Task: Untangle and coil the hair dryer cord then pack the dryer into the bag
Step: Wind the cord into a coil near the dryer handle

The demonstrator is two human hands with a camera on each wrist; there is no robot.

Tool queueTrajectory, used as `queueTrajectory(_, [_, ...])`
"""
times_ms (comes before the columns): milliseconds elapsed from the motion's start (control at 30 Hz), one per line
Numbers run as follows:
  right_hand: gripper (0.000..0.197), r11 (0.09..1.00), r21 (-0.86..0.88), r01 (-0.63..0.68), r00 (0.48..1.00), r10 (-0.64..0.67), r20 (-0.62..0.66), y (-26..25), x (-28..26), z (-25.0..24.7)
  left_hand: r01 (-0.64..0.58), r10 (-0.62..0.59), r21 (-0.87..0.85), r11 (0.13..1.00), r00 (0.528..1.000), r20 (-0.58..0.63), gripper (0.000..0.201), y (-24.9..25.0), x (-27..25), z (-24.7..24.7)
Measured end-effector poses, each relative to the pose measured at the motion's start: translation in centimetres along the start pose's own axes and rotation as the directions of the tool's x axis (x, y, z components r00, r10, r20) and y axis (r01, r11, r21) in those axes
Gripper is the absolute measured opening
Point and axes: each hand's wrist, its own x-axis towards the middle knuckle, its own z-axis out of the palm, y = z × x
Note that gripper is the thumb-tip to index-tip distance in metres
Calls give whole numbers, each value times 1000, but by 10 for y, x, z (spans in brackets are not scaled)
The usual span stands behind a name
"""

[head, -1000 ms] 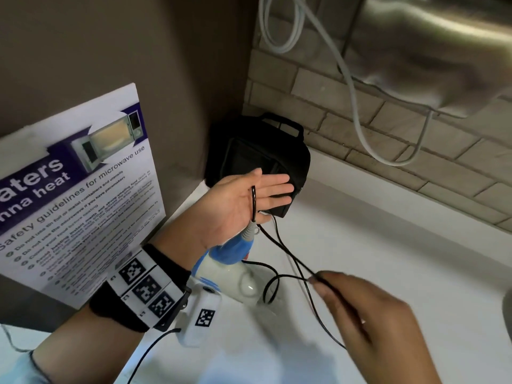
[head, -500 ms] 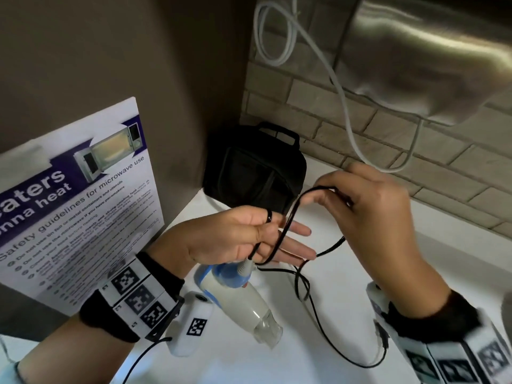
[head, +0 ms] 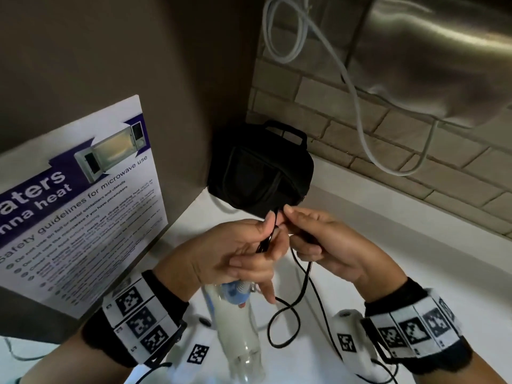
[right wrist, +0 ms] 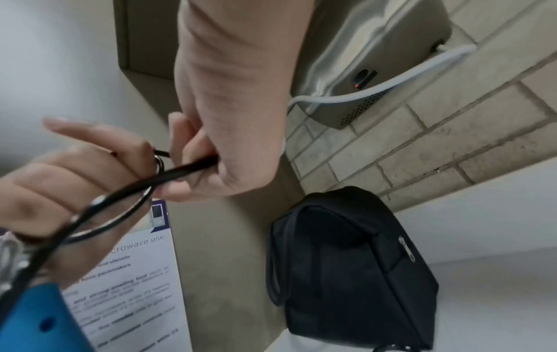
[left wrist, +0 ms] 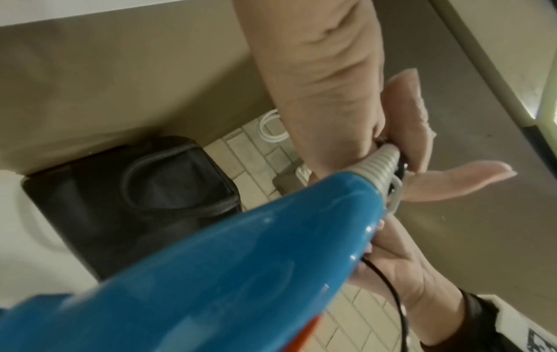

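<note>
A blue and white hair dryer [head: 238, 322] hangs nozzle-down from its black cord [head: 300, 275] under my left hand [head: 243, 250]. The left hand grips loops of the cord against its palm, near the grey strain relief [left wrist: 378, 166] of the blue handle [left wrist: 229, 274]. My right hand [head: 313, 236] pinches the cord [right wrist: 180, 172] beside the left hand's fingers. A slack loop of cord [head: 282, 325] hangs down to the white counter [head: 374, 261]. The black bag [head: 260, 173] stands shut in the back corner, just behind both hands.
A microwave safety poster [head: 77, 200] leans against the brown wall at left. A metal wall appliance [head: 432, 51] with a white cable [head: 357, 106] hangs above the tiled wall at the right.
My right hand has brought the cord in to the left hand, whose fingers have closed over the loops. The dryer now hangs nozzle-down.
</note>
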Motion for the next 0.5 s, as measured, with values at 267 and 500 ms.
queueTrajectory(267, [24, 990, 133, -39, 999, 43, -28, 4, -7, -8, -197, 187, 23, 980, 878, -441, 31, -5, 8, 7])
queueTrajectory(500, [30, 991, -132, 27, 980, -52, -194, 30, -14, 3, -341, 338, 99, 935, 770, -541, 36, -10, 9, 9])
